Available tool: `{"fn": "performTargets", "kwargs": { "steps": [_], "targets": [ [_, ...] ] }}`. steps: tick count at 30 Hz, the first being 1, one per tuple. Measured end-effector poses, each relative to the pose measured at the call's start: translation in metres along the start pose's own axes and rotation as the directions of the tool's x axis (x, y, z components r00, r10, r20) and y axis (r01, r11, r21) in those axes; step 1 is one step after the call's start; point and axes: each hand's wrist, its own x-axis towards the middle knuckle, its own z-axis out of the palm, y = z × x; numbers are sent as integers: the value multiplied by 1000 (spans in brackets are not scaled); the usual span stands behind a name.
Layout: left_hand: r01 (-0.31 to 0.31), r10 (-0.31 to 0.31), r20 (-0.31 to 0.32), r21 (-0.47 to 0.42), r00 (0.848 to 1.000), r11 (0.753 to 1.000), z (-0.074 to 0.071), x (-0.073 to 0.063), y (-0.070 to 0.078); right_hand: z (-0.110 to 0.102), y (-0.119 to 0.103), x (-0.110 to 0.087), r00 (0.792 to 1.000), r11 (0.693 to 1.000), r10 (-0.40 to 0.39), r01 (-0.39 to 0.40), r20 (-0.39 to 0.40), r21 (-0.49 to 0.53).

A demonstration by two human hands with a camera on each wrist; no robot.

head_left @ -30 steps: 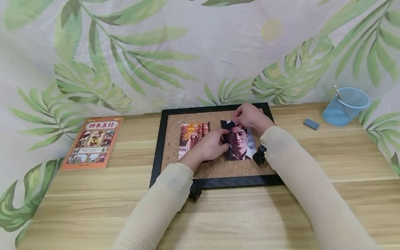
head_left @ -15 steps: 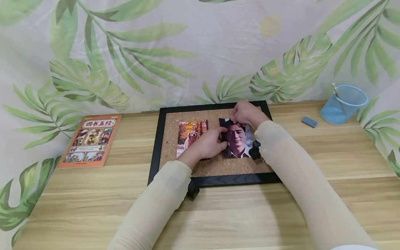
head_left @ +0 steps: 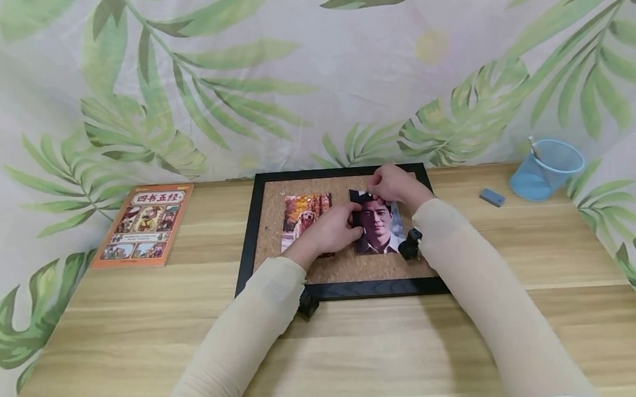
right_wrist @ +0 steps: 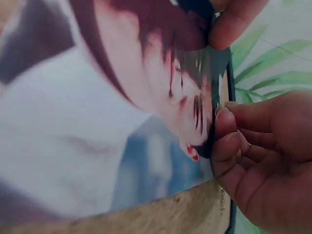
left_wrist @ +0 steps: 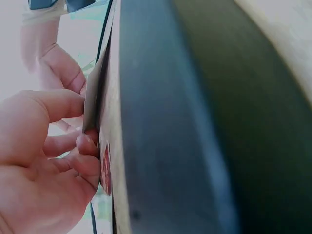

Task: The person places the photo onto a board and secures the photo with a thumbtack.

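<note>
A portrait photo (head_left: 377, 228) lies on the right part of a black-framed corkboard (head_left: 328, 274), and its upper edge stands a little off the cork in the left wrist view. My left hand (head_left: 332, 229) pinches the photo's left edge between thumb and fingers. At the top edge, my right hand (head_left: 395, 184) holds a tiny clear thing, apparently a pushpin (right_wrist: 223, 106), between thumb and forefinger; the fingertips mostly hide it. To the left is a dog photo (head_left: 305, 214) on the cork, partly covered by my left hand.
An orange comic-style book (head_left: 145, 227) lies at the table's left. Over on the right, a blue eraser-like block (head_left: 492, 197) sits near a blue mesh pen cup (head_left: 540, 173) holding one pencil-like stick. A leaf-patterned cloth (head_left: 343, 69) hangs behind the table.
The head view shifts slightly. Both hands keep their places at the portrait photo, with the right fingers still at its top edge.
</note>
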Motion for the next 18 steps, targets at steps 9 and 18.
{"fn": "performTargets", "kwargs": {
  "steps": [9,18],
  "targets": [
    [26,-21,-89,49,996,998,-3,-11,2,0,15,-29,995,956,-66,85,-78,280],
    [-86,82,-368,5,926,996,-34,-48,-3,-19,13,-80,931,966,-235,255,-278,36]
  ]
}}
